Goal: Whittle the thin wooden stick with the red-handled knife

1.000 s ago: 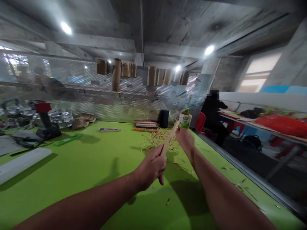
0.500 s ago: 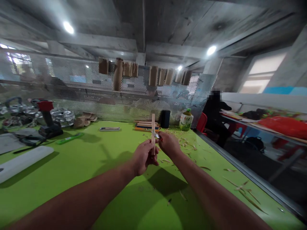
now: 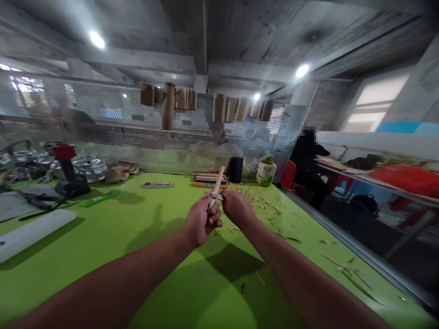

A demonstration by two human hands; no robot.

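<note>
In the middle of the head view my left hand [image 3: 203, 220] is closed around the lower end of a pale wooden stick [image 3: 219, 179], which points up and away, tilted to the right. My right hand [image 3: 237, 206] grips a knife [image 3: 217, 196] with a bit of red showing at its handle. The short metal blade lies across the stick just above my left fingers. Most of the knife handle is hidden in my fist. Wood shavings [image 3: 267, 201] are scattered over the green table [image 3: 164, 278] beyond and to the right of my hands.
Behind the hands lie stacked wooden strips [image 3: 210, 179], a black box [image 3: 236, 170] and a green-capped bottle [image 3: 266, 172]. At left are a cordless drill [image 3: 66, 169], a green cutter [image 3: 100, 198] and a white bar [image 3: 37, 234]. A person in black [image 3: 307, 164] sits at right.
The stick has tipped to the right, and its top sits slightly lower. The knife has moved down along it toward my left hand, with my right hand shifting slightly left.
</note>
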